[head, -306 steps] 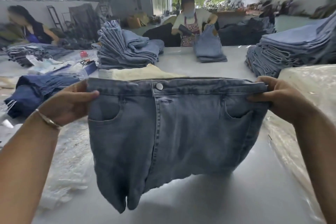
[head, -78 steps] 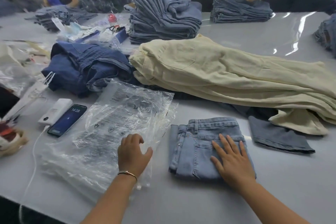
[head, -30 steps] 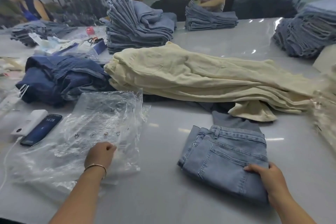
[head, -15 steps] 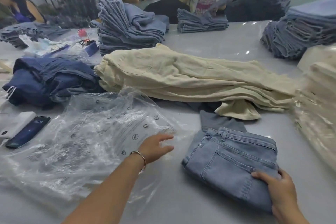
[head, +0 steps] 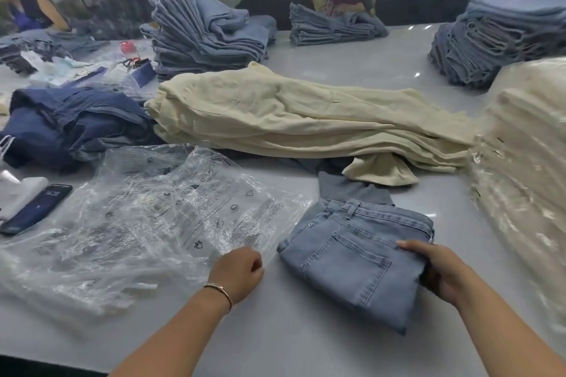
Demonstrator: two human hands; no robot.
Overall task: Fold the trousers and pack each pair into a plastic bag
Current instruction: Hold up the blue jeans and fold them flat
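A folded pair of light blue jeans (head: 352,257) lies on the grey table in front of me, back pocket up. My right hand (head: 435,269) grips its right edge, thumb on top and fingers tucked under the fold. Just left of the jeans, a clear plastic bag (head: 171,223) with black printed symbols lies crumpled on top of a pile of more bags. My left hand (head: 237,272), with a thin bracelet at the wrist, pinches that bag's near right corner with curled fingers.
Cream trousers (head: 291,119) lie in a long heap behind the jeans. Dark blue jeans (head: 67,128) sit at the left, with a phone (head: 35,208) and a white power bank beside the bags. Bagged cream trousers (head: 526,162) are stacked at right. Denim stacks (head: 208,30) and other workers stand farther back.
My left hand drew back toward me and closed on the bag's near corner, pulling the bag closer to the jeans. My right hand stayed gripping the jeans' right edge.
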